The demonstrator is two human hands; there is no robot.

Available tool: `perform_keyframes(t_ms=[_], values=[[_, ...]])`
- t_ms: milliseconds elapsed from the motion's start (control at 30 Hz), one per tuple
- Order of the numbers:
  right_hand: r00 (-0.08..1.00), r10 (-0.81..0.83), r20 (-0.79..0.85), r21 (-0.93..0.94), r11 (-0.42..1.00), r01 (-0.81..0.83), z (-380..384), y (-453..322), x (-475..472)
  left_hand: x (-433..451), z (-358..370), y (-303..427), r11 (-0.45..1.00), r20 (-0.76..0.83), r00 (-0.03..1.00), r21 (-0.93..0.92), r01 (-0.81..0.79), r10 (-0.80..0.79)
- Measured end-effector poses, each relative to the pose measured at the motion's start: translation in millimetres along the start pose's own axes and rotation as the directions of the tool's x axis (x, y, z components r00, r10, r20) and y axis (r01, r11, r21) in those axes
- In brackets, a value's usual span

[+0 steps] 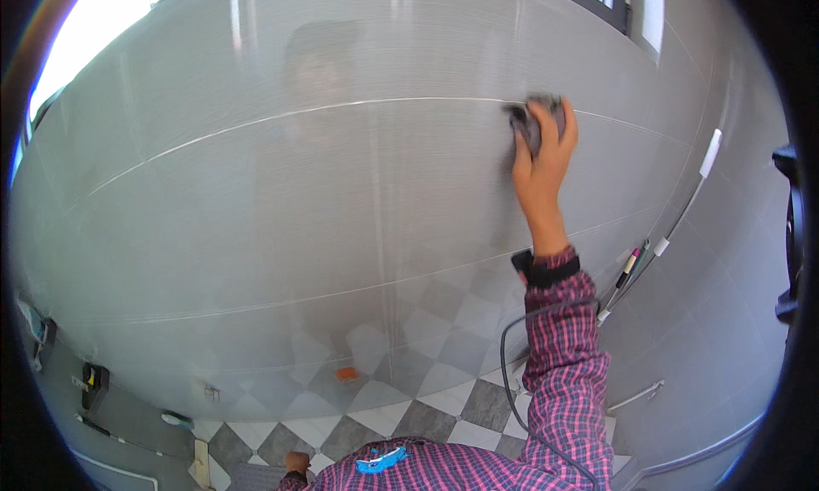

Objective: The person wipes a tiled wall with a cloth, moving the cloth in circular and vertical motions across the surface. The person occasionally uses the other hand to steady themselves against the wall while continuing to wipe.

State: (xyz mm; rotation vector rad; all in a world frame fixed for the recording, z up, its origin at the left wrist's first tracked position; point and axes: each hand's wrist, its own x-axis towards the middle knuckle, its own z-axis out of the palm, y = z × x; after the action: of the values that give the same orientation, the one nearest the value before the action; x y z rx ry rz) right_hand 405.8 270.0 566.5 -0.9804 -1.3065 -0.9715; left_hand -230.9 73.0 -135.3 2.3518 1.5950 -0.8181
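Observation:
My right hand (544, 152) reaches up and presses a dark grey cloth (531, 129) against the glossy grey wall tiles (320, 203), over the upper light joint line. The cloth is blurred, and its exact kind cannot be told. A black band circles the cuff of my checked sleeve, and a dark cable hangs beside that arm. Low in the view, my left hand (297, 462) hangs near the body with its fingers curled; nothing is visible in it, and part of it is hard to make out.
Long-handled poles (684, 212) lean in the right corner. A window frame (595, 5) sits at the upper right. Grey and white checked floor tiles (425, 420) meet the wall's foot. Several items, one a black holder (95, 385), are along the left wall; a black object (793, 235) is far right.

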Motion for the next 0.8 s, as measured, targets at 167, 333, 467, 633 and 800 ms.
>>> perform_keyframes(t_ms=[167,333,467,633,800], values=[[0.999,-0.029,-0.037,0.099,0.995,0.032,-4,41,9,21,-36,61,0.609,0.062,0.803,-0.618,0.497,-0.592],[0.988,0.062,0.144,0.123,0.989,-0.08,-29,49,-140,65,-62,120,0.384,-0.209,0.763,-0.921,0.057,-0.612],[0.969,0.018,0.246,0.099,0.994,-0.043,-50,74,-174,70,-92,142,0.48,-0.18,0.859,-0.873,0.084,-0.478],[0.99,0.129,0.057,0.069,0.989,-0.132,-49,128,-61,47,-110,155,0.618,-0.245,0.825,-0.771,0.153,-0.51],[0.997,0.063,-0.051,0.048,0.997,-0.06,-51,168,5,41,-107,155,0.55,-0.097,0.779,-0.761,0.343,-0.62]])
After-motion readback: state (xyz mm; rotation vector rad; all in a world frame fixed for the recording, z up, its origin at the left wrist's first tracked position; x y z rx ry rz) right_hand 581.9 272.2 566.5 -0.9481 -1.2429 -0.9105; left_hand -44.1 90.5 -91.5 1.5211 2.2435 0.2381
